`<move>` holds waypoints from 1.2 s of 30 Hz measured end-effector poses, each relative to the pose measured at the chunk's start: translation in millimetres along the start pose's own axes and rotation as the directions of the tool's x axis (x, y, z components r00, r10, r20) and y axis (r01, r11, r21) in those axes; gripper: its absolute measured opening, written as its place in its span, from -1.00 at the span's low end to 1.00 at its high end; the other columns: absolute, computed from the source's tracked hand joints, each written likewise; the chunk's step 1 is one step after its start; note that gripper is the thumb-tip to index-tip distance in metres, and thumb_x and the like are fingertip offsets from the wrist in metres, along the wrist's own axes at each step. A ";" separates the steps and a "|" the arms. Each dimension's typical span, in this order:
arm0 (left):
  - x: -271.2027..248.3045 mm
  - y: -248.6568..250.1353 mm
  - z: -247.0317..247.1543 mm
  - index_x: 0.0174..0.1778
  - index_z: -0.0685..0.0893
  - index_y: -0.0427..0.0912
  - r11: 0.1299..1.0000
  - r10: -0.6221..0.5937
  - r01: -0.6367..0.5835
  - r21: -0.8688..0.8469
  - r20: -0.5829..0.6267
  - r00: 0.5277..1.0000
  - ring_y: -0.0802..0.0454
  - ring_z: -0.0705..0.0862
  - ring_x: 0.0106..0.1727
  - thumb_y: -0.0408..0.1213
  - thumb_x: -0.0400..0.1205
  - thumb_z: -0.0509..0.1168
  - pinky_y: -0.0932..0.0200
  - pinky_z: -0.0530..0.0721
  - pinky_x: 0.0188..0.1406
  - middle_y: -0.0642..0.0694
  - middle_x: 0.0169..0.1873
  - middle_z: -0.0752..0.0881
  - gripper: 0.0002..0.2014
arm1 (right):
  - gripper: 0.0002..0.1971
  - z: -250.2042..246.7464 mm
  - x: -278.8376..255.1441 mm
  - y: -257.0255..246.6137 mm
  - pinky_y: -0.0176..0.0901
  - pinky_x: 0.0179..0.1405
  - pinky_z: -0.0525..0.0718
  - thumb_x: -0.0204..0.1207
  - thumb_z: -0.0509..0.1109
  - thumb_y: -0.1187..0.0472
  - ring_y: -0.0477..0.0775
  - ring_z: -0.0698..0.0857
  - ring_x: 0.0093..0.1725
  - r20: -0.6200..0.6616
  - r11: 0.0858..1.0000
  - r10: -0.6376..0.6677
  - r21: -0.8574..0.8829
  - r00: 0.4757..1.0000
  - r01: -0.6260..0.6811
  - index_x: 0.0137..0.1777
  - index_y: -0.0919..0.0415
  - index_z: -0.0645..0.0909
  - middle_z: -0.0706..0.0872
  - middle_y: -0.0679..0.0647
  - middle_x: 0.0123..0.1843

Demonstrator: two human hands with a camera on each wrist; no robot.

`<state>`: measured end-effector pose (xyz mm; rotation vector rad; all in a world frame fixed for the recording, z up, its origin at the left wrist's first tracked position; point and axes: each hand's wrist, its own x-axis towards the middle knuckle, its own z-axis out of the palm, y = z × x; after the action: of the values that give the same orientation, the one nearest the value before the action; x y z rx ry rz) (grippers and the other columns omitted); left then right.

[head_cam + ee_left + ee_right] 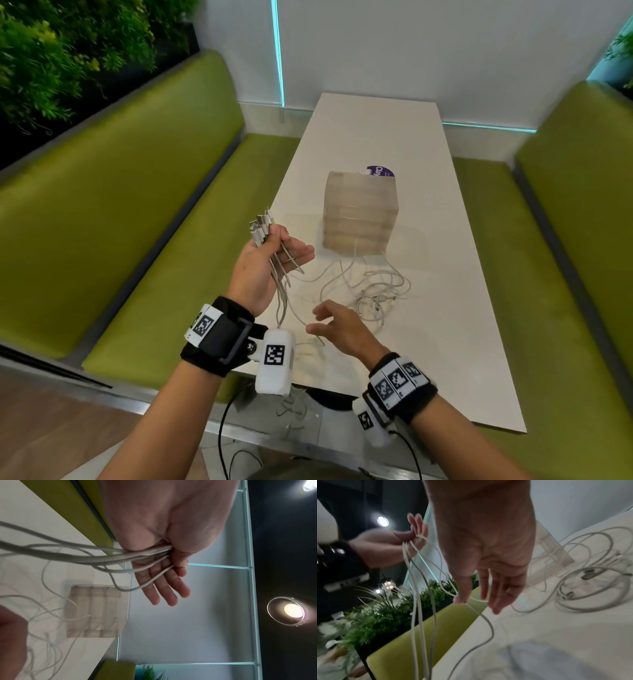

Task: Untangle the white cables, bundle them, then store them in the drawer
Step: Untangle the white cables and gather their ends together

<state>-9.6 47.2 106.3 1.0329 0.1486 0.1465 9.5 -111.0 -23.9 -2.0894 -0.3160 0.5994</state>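
My left hand (pixel 279 248) is raised over the table's left edge, its thumb pinching a bunch of white cable ends (pixel 262 228) against the palm while the fingers stay stretched out (pixel 164 588). The cables (pixel 85 555) trail down from it to a loose tangle (pixel 376 294) on the white table (pixel 445 359). My right hand (pixel 330 325) hovers below with relaxed fingers; one strand (pixel 471 599) runs across its fingertips, held by nothing. A small translucent drawer unit (pixel 359 212) stands behind the tangle with its drawers closed.
A purple round label (pixel 381 171) lies behind the drawer unit. Green benches (pixel 137 222) flank the table on both sides. Some cable loops (pixel 291 409) hang over the table's near edge. Plants (pixel 51 51) line the far left.
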 end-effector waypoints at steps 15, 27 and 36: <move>0.7 -16.7 6.3 -0.25 0.47 -0.18 0.993 -0.114 0.114 0.015 -0.010 0.993 0.14 0.34 -0.62 -0.19 0.79 0.01 0.25 0.49 -0.57 0.04 -0.62 0.36 -0.69 | -0.86 14.0 -49.5 22.1 -0.28 -0.13 0.69 0.40 0.48 0.37 -0.16 0.69 -0.24 0.610 0.990 0.076 -0.143 0.789 0.015 -0.08 0.17 0.69 0.79 -0.03 -0.09; -4.7 -16.4 14.5 -0.23 0.49 -0.19 0.983 -0.175 0.171 0.066 0.072 0.982 0.22 0.14 -0.63 -0.08 0.68 0.15 0.34 0.11 -0.70 0.08 -0.60 0.22 -0.73 | -0.28 -28.1 20.3 -30.8 0.09 0.50 0.40 0.40 0.55 0.23 0.12 0.35 0.54 0.121 0.869 -0.412 -0.248 0.903 0.429 0.51 -0.12 0.34 0.29 0.07 0.60; -1.1 3.2 3.1 0.03 0.67 -0.26 0.987 -0.155 0.153 0.054 0.036 0.987 0.15 -0.01 -0.59 -0.19 0.73 0.14 0.29 0.00 -0.69 0.13 -0.67 0.16 -0.74 | -0.57 -29.4 20.3 -22.8 -0.13 0.40 0.41 0.49 0.49 0.09 -0.04 0.47 0.44 0.247 0.942 -0.283 -0.112 0.927 0.317 0.29 0.05 0.42 0.55 0.01 0.43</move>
<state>-10.3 46.0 110.6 1.0701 0.1955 -0.0186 42.4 -110.4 2.8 -2.0596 -0.8219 0.6448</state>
